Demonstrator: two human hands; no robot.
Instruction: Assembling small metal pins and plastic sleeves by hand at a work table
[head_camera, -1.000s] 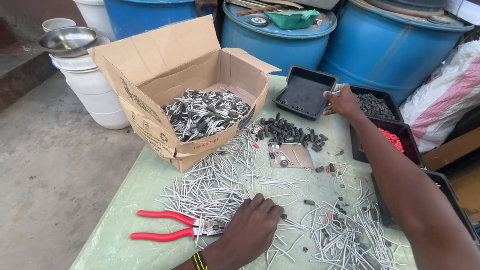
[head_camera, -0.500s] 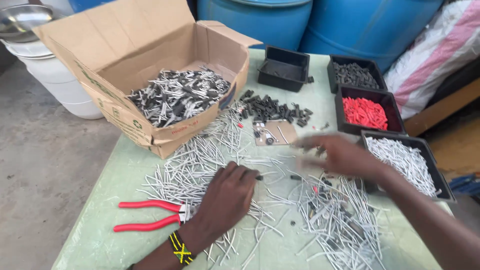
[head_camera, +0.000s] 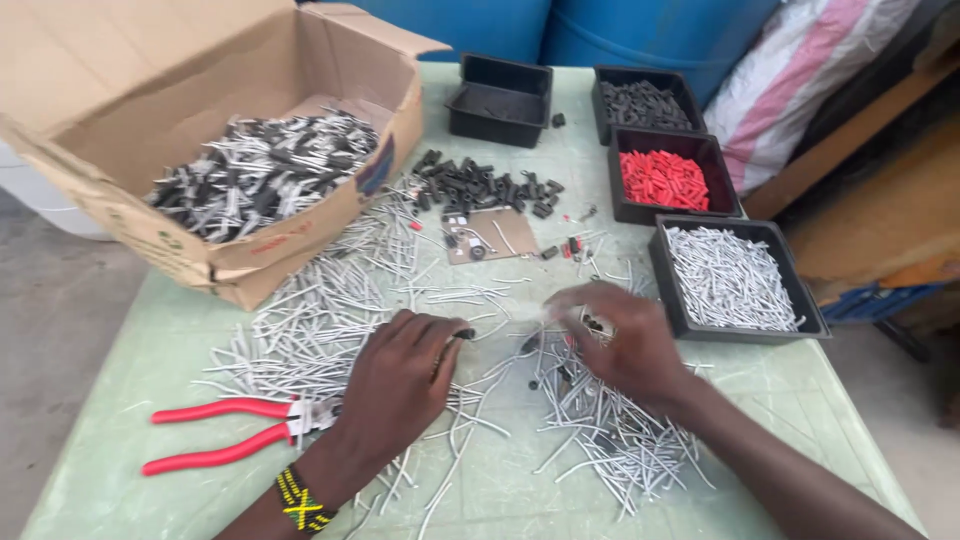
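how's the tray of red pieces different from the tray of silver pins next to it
The red-piece tray holds short, stubby red parts heaped toward its middle; the silver-pin tray holds long, thin pale metal pins spread across its floor. The red-piece tray looks smaller and sits farther from the person; the silver-pin tray is nearer, just beyond the right hand. Both are black, rectangular, open-topped trays along the table's right edge.

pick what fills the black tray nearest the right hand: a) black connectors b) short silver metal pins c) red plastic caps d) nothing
b: the black tray beside the right hand holds a heap of short silver metal pins; the red caps sit in the tray behind it.
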